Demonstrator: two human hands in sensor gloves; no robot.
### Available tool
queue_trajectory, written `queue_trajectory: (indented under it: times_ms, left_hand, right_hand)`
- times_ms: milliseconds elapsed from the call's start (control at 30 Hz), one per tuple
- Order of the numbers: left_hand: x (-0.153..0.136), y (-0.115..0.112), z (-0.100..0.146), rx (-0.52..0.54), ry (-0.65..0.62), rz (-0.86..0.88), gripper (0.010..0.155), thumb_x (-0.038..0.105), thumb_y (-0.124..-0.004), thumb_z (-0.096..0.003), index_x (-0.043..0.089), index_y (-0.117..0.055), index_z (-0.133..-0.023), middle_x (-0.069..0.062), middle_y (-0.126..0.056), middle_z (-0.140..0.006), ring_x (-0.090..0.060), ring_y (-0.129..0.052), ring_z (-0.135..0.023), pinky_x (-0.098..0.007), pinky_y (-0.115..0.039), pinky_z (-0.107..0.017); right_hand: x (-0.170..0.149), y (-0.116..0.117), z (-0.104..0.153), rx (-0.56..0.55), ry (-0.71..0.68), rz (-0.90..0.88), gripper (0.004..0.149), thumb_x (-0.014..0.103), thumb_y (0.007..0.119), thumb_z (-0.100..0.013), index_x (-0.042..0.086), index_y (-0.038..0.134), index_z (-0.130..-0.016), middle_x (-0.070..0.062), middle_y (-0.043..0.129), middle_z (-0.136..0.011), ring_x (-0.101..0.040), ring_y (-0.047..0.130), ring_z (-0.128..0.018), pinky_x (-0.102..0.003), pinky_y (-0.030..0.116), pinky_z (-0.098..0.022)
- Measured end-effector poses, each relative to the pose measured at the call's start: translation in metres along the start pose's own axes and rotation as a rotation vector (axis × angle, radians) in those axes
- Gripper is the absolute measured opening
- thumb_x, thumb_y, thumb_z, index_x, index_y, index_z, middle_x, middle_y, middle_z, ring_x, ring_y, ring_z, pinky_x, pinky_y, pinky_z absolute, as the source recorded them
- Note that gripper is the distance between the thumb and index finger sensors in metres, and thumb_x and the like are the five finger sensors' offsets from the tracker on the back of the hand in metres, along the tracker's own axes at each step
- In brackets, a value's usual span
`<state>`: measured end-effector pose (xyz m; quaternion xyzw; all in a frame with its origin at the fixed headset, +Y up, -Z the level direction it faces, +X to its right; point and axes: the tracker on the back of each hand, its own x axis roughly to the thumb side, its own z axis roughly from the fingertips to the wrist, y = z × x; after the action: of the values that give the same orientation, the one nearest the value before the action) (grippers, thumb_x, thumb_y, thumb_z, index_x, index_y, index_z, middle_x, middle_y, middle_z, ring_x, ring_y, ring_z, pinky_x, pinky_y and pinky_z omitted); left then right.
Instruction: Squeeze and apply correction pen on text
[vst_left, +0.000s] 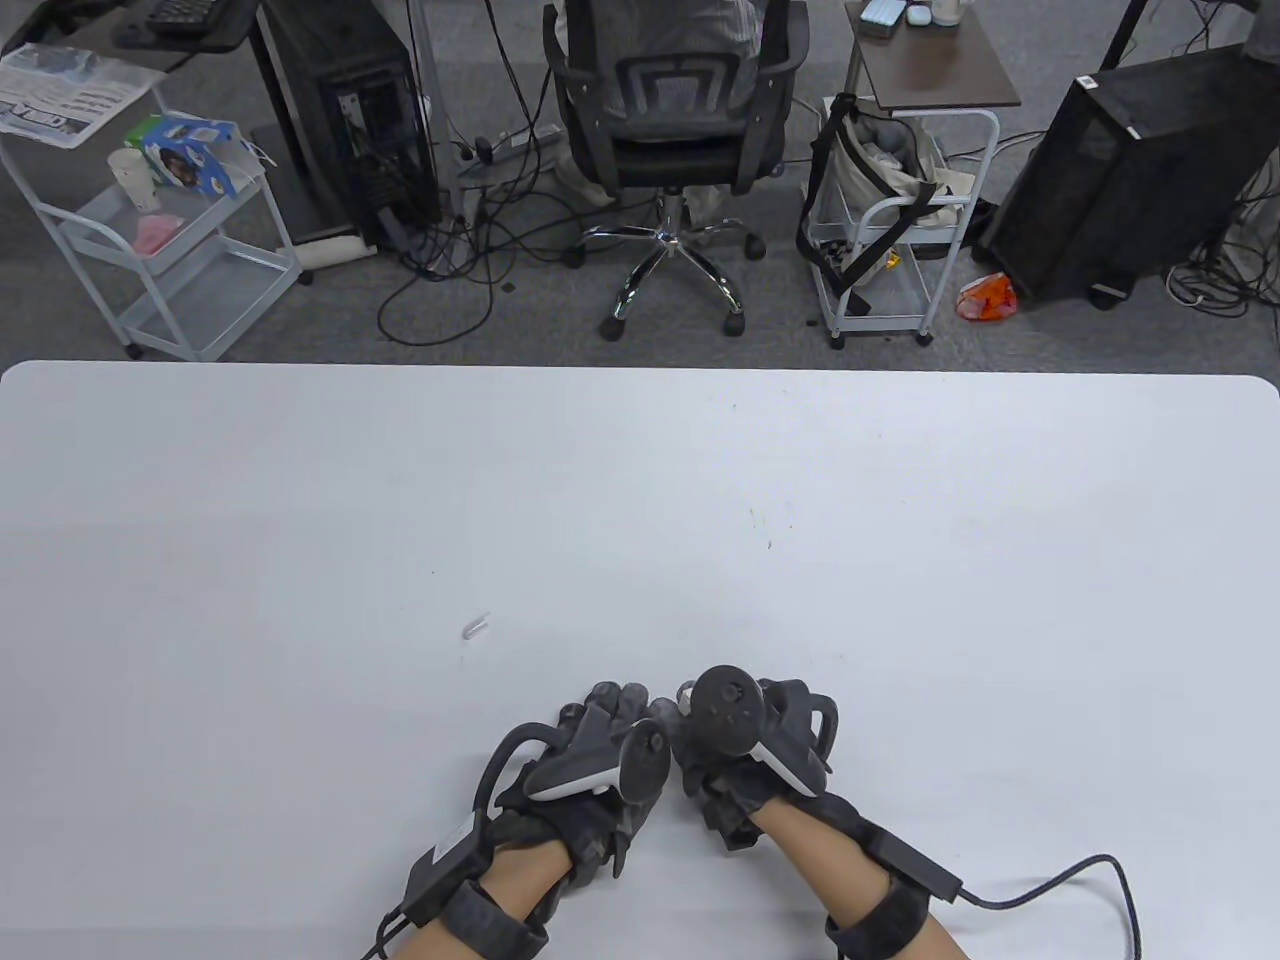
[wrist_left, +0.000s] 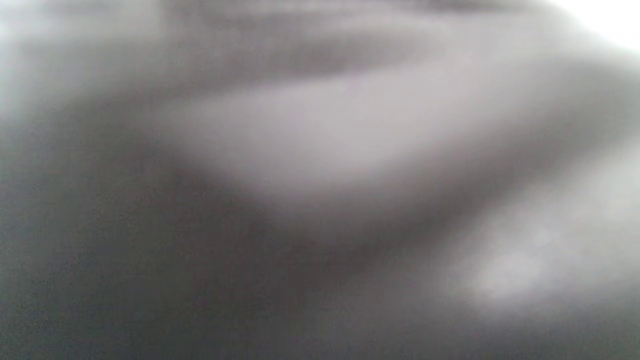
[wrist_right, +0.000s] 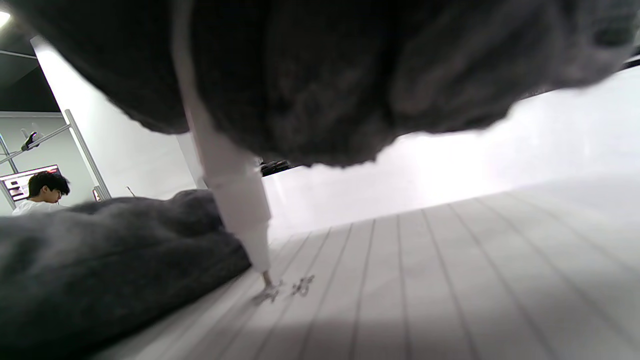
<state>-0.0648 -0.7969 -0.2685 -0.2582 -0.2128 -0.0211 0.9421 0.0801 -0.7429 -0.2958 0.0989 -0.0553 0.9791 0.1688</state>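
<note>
My right hand (vst_left: 700, 715) grips a white correction pen (wrist_right: 234, 185) near the table's front edge. In the right wrist view the pen points down, and its metal tip touches small handwritten text (wrist_right: 300, 286) on a lined sheet of paper (wrist_right: 450, 260). My right hand's gloved fingers (wrist_right: 325, 75) wrap the pen's barrel from above. My left hand (vst_left: 615, 705) lies right beside the right hand, and its glove (wrist_right: 100, 260) rests on the paper just left of the tip. The left wrist view is a grey blur. The paper is not distinguishable in the table view.
A small clear cap (vst_left: 475, 628) lies on the white table (vst_left: 900, 520) to the far left of the hands. A cable (vst_left: 1080, 880) runs from my right wrist to the front edge. Beyond the table stand an office chair (vst_left: 670, 120) and carts.
</note>
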Motion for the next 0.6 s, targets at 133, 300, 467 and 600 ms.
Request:
queue_trajectory:
  times_ms: [133,300,467,600]
  left_hand:
    - [0.0000,0.0001,0.0001,0.000,0.000,0.001,0.071,0.054,-0.045,-0.0472,0.029,-0.012,-0.104,-0.002,-0.003,-0.117,-0.031,-0.012,-0.111,-0.051,-0.028,-0.080]
    - [0.0002,0.0003,0.0002,-0.001,0.000,0.000,0.071,0.054,-0.045,-0.0472,0.029,-0.012,-0.105,-0.002,-0.003,-0.117,-0.031,-0.012,-0.111,-0.051,-0.027,-0.080]
    - [0.0003,0.0004,0.0003,-0.002,0.000,-0.001,0.071,0.054,-0.045,-0.0472,0.029,-0.012,-0.104,-0.002,-0.003,-0.117,-0.031,-0.012,-0.111,-0.051,-0.027,-0.080]
    - [0.0003,0.0004,0.0003,-0.002,0.000,-0.001,0.071,0.054,-0.045,-0.0472,0.029,-0.012,-0.104,-0.002,-0.003,-0.117,-0.031,-0.012,-0.111,-0.051,-0.027,-0.080]
  right_hand:
    - [-0.0006,-0.0006,0.0001,-0.003,0.005,0.002,0.039,0.052,0.085,-0.039,0.015,0.096,-0.046,-0.004,0.101,-0.027,-0.026,0.096,-0.016,-0.045,0.085,-0.034]
    - [-0.0005,-0.0010,-0.0001,-0.006,0.008,0.004,0.038,0.051,0.086,-0.039,0.015,0.096,-0.045,-0.004,0.101,-0.027,-0.026,0.096,-0.016,-0.045,0.085,-0.034]
    - [-0.0015,-0.0008,-0.0006,-0.013,0.020,-0.005,0.038,0.052,0.085,-0.039,0.015,0.096,-0.046,-0.004,0.101,-0.028,-0.026,0.096,-0.017,-0.045,0.085,-0.035]
    - [-0.0018,-0.0012,-0.0012,0.001,0.019,-0.013,0.038,0.051,0.086,-0.039,0.015,0.096,-0.045,-0.004,0.101,-0.027,-0.026,0.096,-0.016,-0.045,0.085,-0.034]
